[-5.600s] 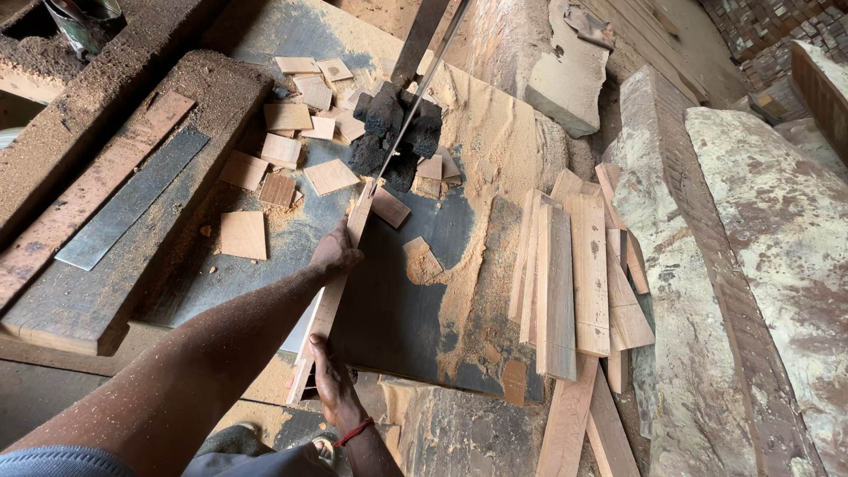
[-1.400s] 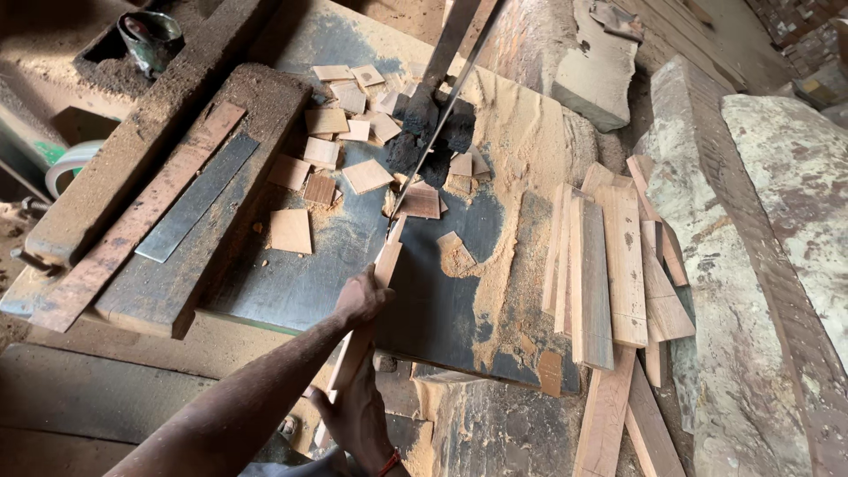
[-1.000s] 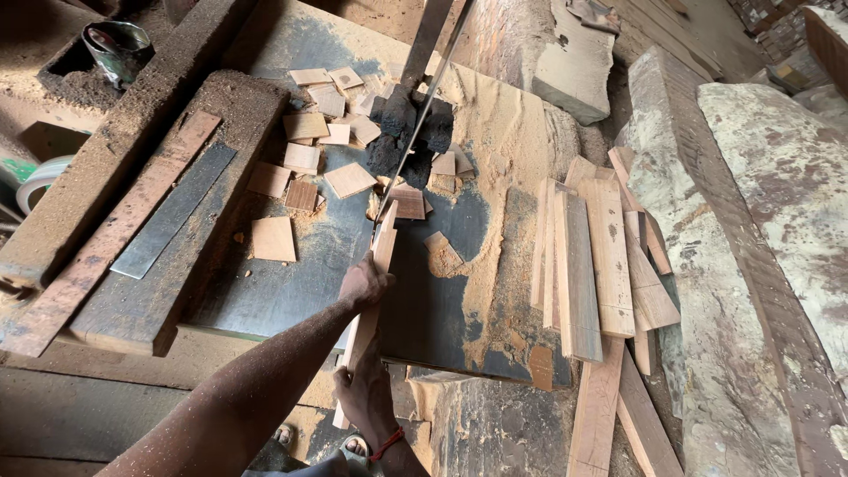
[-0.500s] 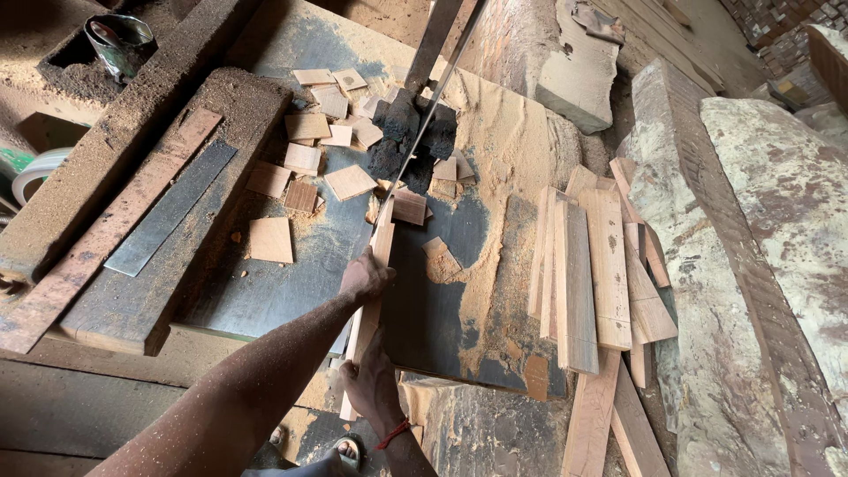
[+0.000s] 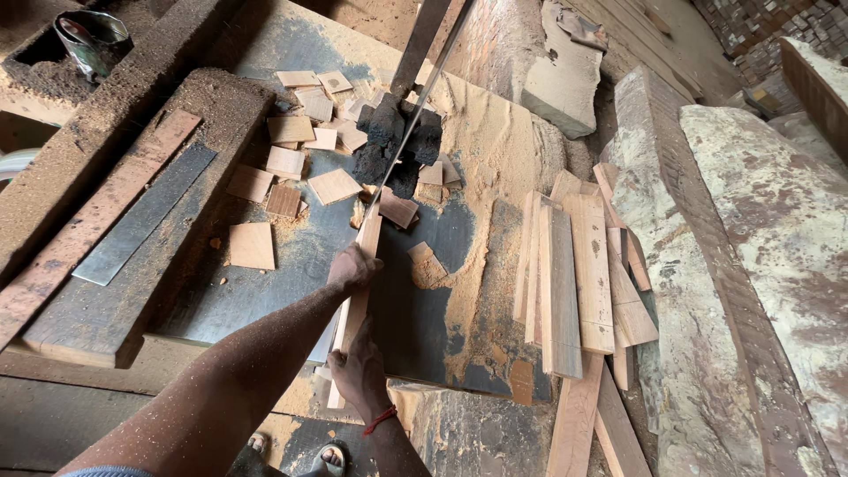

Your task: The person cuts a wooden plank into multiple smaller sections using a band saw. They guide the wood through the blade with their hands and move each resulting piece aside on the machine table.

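Sawdust-covered metal tabletop [image 5: 291, 265] of a band saw, rough workshop, stone slabs [image 5: 768, 230] at 3 o'clock. Narrow wood strip [image 5: 358, 291] lies on the tabletop at centre, running from 6 toward 12, its far end right at the saw blade [image 5: 415, 132]. Left hand [image 5: 353, 268] lies on top of the strip about midway, fingers curled over it, pressing down. Right hand [image 5: 360, 371] wraps the near end of the strip at 6 o'clock, closed around it; red thread band on that wrist. Blade rises at a slant from the dark guide block [image 5: 402, 132] toward 12. Small square offcuts [image 5: 291, 159] scattered at 10–11 o'clock beside the blade, a few more just right of it. Stack of longer wood strips [image 5: 574, 274] at 3 o'clock, well apart from the hands, overhanging the tabletop edge. Heavy plank [image 5: 115, 247] with a flat metal bar [image 5: 146, 212] on it at 9 o'clock. Metal tin [image 5: 91, 40] at far 11. Sandalled toes [image 5: 331, 457] visible at 6.
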